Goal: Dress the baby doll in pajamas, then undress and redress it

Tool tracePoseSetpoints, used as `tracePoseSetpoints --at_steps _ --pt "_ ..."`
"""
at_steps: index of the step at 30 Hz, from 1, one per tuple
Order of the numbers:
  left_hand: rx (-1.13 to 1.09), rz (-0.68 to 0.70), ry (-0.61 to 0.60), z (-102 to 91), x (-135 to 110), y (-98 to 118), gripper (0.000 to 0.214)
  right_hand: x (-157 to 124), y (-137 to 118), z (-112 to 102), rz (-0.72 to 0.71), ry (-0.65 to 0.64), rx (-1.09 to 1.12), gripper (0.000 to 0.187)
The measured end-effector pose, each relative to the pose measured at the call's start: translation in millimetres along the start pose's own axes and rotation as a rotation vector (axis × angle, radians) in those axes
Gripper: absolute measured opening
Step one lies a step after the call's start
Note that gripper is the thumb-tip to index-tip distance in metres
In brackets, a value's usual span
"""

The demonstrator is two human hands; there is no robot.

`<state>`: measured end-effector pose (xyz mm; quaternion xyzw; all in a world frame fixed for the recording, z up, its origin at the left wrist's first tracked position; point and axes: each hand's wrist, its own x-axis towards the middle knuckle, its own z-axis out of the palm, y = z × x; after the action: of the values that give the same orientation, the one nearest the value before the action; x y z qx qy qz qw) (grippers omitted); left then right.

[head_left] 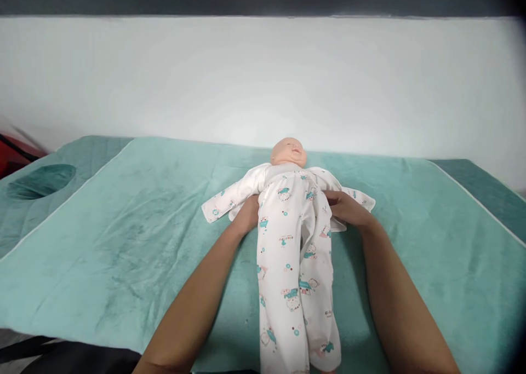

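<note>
A baby doll lies on its back with its head toward the wall. It wears a white printed top with the sleeves spread to both sides. White printed baby pants cover its belly and legs, their waist pulled high over the top. My left hand is closed at the left edge of the pants near the hip, its fingertips hidden behind the cloth. On the opposite edge, my right hand pinches the pants, its fingers partly tucked under the fabric. A bit of the doll's foot shows below one leg.
The doll rests on a padded bed with a teal plush cover. An oval hole is at the bed's left end. A white wall stands behind it. Something red is at the far left, and dark cloth at the lower left.
</note>
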<state>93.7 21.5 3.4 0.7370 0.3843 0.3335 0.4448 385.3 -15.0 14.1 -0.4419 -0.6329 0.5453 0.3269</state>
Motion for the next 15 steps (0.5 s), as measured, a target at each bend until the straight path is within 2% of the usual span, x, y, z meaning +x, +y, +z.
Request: tracePoseSetpoints --at_steps 2,5,12,15 --pt "0.012 0.004 -0.018 -1.1 0 1 0.014 0 -2 -2 0.031 -0.063 -0.077 0.03" --pt "0.03 0.022 -0.045 -2.2 -1 3 0.017 1 -6 -1 0.03 -0.088 -0.243 0.026" --pt "-0.039 -0.004 -0.049 1.1 -2 9 0.015 10 -3 -1 -0.103 0.027 -0.591 0.027" --pt "-0.02 0.0 -0.035 0.8 -3 12 0.015 11 4 -3 -0.094 0.031 -0.679 0.021"
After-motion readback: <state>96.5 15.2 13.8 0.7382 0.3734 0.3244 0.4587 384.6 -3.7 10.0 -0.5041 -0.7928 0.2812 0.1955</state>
